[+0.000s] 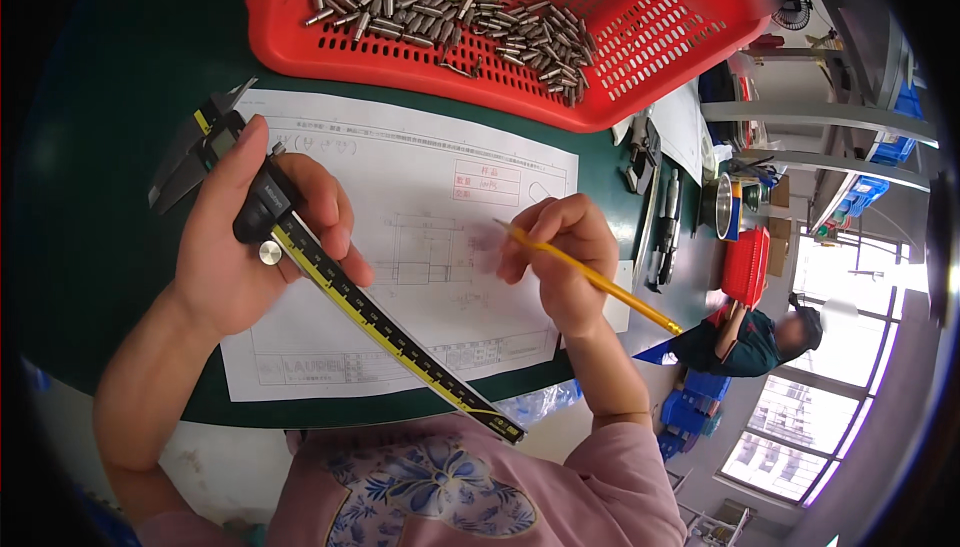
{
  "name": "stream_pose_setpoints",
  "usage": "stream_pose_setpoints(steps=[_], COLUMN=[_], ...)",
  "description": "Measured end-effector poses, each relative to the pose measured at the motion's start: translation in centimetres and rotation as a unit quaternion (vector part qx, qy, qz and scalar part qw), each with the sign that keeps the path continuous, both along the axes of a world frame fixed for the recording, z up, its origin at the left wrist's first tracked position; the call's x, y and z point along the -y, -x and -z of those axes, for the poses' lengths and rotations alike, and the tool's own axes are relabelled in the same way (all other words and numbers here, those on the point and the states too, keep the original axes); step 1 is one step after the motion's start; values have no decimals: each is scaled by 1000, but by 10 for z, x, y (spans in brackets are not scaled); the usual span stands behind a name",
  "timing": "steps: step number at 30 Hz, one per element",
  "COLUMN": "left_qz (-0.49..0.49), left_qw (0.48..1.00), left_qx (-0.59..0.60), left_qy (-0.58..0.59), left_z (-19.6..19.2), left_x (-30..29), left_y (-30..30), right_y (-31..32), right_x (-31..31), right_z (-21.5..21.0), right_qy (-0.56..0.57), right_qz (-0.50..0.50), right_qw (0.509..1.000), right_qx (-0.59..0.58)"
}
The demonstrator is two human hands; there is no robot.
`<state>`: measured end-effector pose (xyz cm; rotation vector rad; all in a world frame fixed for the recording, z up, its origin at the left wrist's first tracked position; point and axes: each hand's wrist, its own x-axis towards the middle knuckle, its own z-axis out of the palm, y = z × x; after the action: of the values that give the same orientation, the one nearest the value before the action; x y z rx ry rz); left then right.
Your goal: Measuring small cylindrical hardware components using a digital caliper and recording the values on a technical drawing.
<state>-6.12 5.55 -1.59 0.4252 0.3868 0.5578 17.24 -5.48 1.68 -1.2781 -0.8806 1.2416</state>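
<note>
My left hand [240, 247] is closed round a digital caliper [375, 319], its jaws pointing up and left and its black-and-yellow beam slanting down to the right. The thumb lies along the caliper's body, partly covering the display. My right hand [572, 257] pinches a yellow pencil [610, 287], whose tip points up and left over the paper. Beneath both hands spreads a printed technical drawing [330, 177] with a red-framed stamp near its top right. I cannot tell whether the pencil tip touches the sheet.
A red perforated basket [430, 75] holding many small metal pins [400, 12] stands at the far side of the green table [110, 97]. Right of the drawing lie another caliper [643, 152] and a micrometer-like tool [668, 222]. Farther right, a person [755, 337] holds a red basket [745, 265].
</note>
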Motion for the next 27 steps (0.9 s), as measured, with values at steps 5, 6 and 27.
stream_pose_setpoints(steps=[5,6,27], left_qz=[-9,-11,4], left_qw=[1000,1000,999], left_qx=[16,14,2], left_qy=[9,14,-33], left_z=[0,0,0], left_x=[-2,-2,-2], left_y=[-3,-3,-5], right_y=[6,5,3], right_x=[-9,-11,-19], right_z=[20,21,23], right_qy=[-84,-98,-126], right_qz=[-56,-83,-107], right_qw=[963,946,936], right_qx=[248,297,311])
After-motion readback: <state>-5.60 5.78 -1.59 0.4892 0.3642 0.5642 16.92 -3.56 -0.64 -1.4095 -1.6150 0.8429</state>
